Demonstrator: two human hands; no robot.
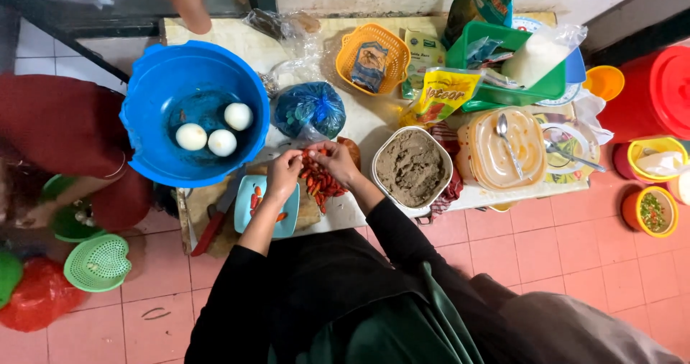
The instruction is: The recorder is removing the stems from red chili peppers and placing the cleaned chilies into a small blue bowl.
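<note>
Chillies (320, 181), small and red, heaped on the worktop (359, 123) between the blue bowl and the metal pan, right under both hands. Going left to right: another person's red sleeve (61, 123) at the far left, beside green baskets (97, 263) on the tiled floor. Next, big blue bowl (144, 112) holding three white eggs (215, 134) in a little water. Below it, red-handled knife (215, 220) on a wooden board, then pale blue dish (248, 209) carrying a few chilli pieces. Left hand (284, 173) above that dish, grip pinched together on one chilli at the top of the heap. Right hand (336, 161) just beside it, fingertips closed on the same chilli, both hands meeting over the pile. Blue plastic bag (309, 109) directly behind the hands. Further right, metal pan (412, 168) filled with brown paste, then lidded orange tub (503, 152) with a spoon (507, 141) resting on top. Far right, red bucket (658, 91) off the worktop.
</note>
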